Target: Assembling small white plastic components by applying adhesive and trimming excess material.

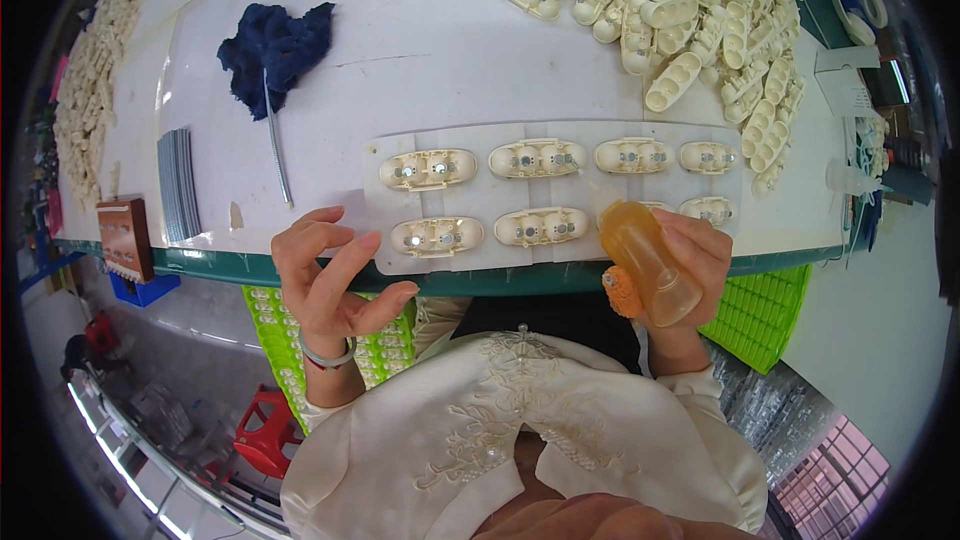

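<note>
A translucent amber squeeze bottle (640, 250) is gripped in my right hand (704, 262). Its pale tip points away from me over the white fixture board (450, 204), close to the second and third casings of the far row. An orange, spongy-looking piece (622, 290) sits by the bottle's left side; how it is held is hidden. Two rows of cream oval casings rest on the board, each showing round silvery pieces, such as this near-row casing (542, 228). The bottle and hand partly cover one near-row casing. My left hand (325, 280) hovers left of the board, fingers apart, holding nothing.
A large heap of cream casings (690, 15) lies at the far right. Tweezers (276, 155) rest against a dark blue cloth (275, 50). Grey strips (179, 185) and a brown block (124, 238) are at left. Green trays (762, 310) sit below the table edge.
</note>
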`<state>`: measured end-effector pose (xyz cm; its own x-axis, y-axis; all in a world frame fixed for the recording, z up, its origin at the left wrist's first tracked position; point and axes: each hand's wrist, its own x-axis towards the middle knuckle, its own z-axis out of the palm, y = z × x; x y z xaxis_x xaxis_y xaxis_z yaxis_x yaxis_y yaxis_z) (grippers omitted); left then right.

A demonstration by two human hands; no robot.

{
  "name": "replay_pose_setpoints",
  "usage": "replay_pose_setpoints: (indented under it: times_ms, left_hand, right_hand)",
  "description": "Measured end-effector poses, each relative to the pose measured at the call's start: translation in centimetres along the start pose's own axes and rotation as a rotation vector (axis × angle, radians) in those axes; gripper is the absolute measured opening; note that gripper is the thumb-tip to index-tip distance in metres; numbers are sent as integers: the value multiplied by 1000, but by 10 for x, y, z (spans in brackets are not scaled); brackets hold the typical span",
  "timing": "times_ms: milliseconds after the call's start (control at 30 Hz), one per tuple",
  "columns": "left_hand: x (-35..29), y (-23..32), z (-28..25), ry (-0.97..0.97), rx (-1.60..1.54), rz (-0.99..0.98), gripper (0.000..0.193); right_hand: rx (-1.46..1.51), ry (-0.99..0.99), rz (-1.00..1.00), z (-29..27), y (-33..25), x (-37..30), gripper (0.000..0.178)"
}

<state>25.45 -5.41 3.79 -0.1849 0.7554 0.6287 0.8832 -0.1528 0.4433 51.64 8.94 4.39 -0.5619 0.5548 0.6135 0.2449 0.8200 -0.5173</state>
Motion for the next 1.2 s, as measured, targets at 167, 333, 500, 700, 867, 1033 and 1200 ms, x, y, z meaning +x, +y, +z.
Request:
replay_pose_setpoints:
  times_ms: [167,333,500,700,867,1033,1200]
  left_hand:
    - [0,-1,0,-14,-7,0,45]
    - [-1,-1,-2,-3,-2,-9,46]
    - [0,0,0,-16,14,-2,45]
    - [-1,0,1,-20,29,-6,45]
    - [-2,-2,-1,-68,50,6,46]
    - [0,-1,1,-25,59,-17,45]
    - [-1,0,2,-13,64,-22,45]
  right_hand:
    - [23,150,33,-8,3,-11,50]
    - [-55,202,92,-14,9,-9,47]
    - [-43,163,59,-14,12,-10,46]
    - [12,156,96,-10,13,-9,47]
    - [48,259,148,-14,14,-9,47]
    - [66,297,160,-12,14,-6,44]
    - [51,221,132,-13,15,-6,43]
